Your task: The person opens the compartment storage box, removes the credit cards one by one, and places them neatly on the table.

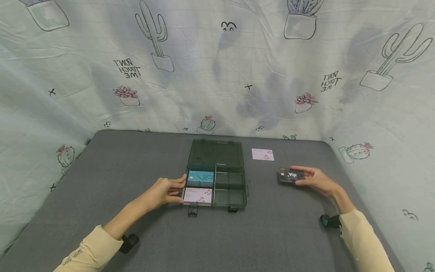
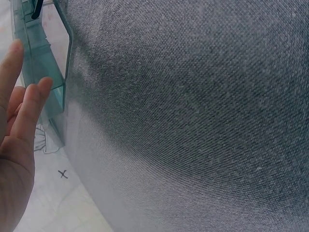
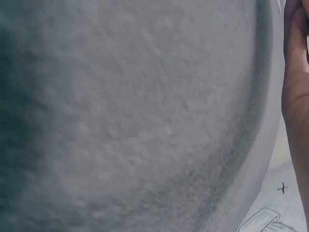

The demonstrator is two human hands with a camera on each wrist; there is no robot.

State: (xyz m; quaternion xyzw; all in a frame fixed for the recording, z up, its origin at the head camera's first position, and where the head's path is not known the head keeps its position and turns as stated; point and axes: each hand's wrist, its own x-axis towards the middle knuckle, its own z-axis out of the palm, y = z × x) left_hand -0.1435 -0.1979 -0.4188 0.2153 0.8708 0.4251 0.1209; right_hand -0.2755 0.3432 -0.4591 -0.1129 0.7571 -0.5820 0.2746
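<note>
A dark green see-through plastic box [image 1: 230, 197] lies with its lid [image 1: 215, 153] folded back. In its left compartments are a blue VIP card [image 1: 200, 176] and, nearer the front, a pink card [image 1: 198, 195]. My left hand [image 1: 168, 190] touches the box's left side; its fairly straight fingers [image 2: 30, 113] also show beside the box wall in the left wrist view. To the right of the box, my right hand [image 1: 316, 180] pinches a black Vip card [image 1: 289, 175] by its right end. The right wrist view catches only part of that hand [image 3: 297, 72], and the card is hidden there.
Another pink card [image 1: 263, 154] lies flat on the grey cloth-covered table [image 1: 153, 158], right of the lid. Two latches [image 1: 192, 210] hang at the box's front edge. A patterned white curtain [image 1: 217, 75] closes off the back and sides.
</note>
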